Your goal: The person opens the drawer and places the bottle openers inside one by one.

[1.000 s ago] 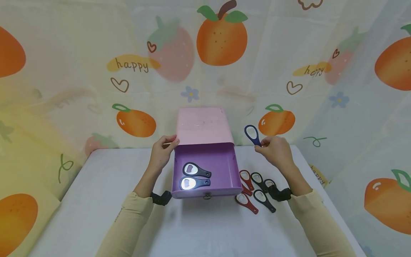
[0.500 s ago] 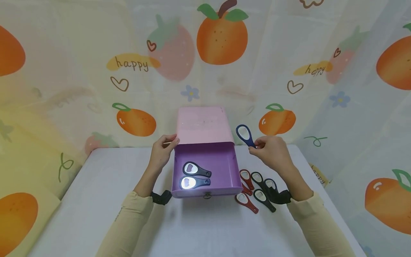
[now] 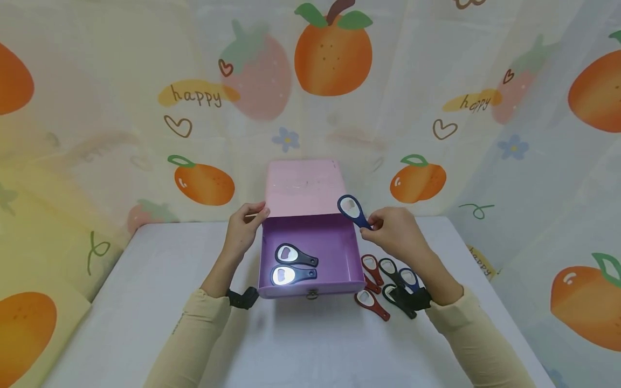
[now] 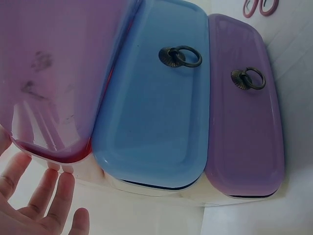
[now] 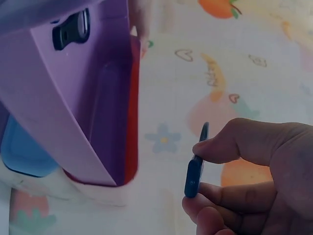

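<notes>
My right hand (image 3: 395, 231) pinches a blue bottle opener (image 3: 353, 210) by its handle end, near the right side of a pink drawer cabinet (image 3: 306, 186). In the right wrist view the opener (image 5: 194, 171) shows edge-on between thumb and fingers. The cabinet's top purple drawer (image 3: 337, 253) is pulled out. Inside it, toward the left, lie a black bottle opener (image 3: 309, 261) and a dark blue one (image 3: 308, 274), side by side. My left hand (image 3: 241, 229) rests at the cabinet's left side, fingers fairly straight against it in the left wrist view.
Several bottle openers lie on the white table right of the drawer, including red (image 3: 378, 310), dark green (image 3: 388, 267) and blue (image 3: 408, 277) ones. Below the pulled-out drawer are a blue drawer (image 4: 151, 107) and a purple drawer (image 4: 244, 137), both closed, with ring pulls. A fruit-print cloth hangs behind.
My right hand has moved left with the blue bottle opener, bringing its head from beyond the cabinet's right side to the cabinet's right edge. My left hand stays in place.
</notes>
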Tool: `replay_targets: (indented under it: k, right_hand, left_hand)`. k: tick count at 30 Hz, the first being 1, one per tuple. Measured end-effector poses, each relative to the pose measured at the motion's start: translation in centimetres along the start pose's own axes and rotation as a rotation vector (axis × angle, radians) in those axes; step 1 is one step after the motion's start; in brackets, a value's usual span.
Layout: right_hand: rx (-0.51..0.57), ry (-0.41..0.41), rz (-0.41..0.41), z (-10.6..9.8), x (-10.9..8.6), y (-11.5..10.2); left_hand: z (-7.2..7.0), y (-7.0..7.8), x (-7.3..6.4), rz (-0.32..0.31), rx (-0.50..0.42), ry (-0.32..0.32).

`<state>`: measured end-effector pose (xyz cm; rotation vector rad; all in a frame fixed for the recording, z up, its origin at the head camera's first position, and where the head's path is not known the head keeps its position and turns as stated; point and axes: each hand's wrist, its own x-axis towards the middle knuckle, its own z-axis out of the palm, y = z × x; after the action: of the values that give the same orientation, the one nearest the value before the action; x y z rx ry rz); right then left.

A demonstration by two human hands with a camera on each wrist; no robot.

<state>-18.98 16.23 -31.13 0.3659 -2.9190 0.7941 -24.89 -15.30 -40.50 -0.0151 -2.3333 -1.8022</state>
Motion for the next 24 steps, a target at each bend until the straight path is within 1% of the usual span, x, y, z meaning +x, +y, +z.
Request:
replay_targets:
  k: [5,9,12,16,21,24]
  right_hand:
    - [-0.019,-0.049,-0.028,0.6,0.3,-0.8]
    - [-0.04,-0.074,-0.039,1.3,0.6,-1.2]
    - [-0.061,-0.095,-0.031,1.9,0.9,-1.5]
    - [-0.059,-0.134,-0.017,2.7,1.2,-1.8]
    - [-0.081,-0.154,-0.054,3.5,1.6,-2.3]
    - [-0.117,-0.156,-0.083,4.0,1.9,-2.5]
  left_hand:
    - [-0.1,-0.2,0.1,-0.011,0.014,-0.001]
    - [-0.1,-0.3,0.1,-0.017,0.018,-0.003]
    - [-0.1,-0.3,0.1,-0.012,0.014,-0.006]
    - [-0.1,-0.3,0.2,-0.01,0.017,-0.005]
    - [-0.1,-0.2,0.2,-0.008,0.013,-0.005]
    - [-0.1,-0.3,0.2,-0.006,0.013,-0.005]
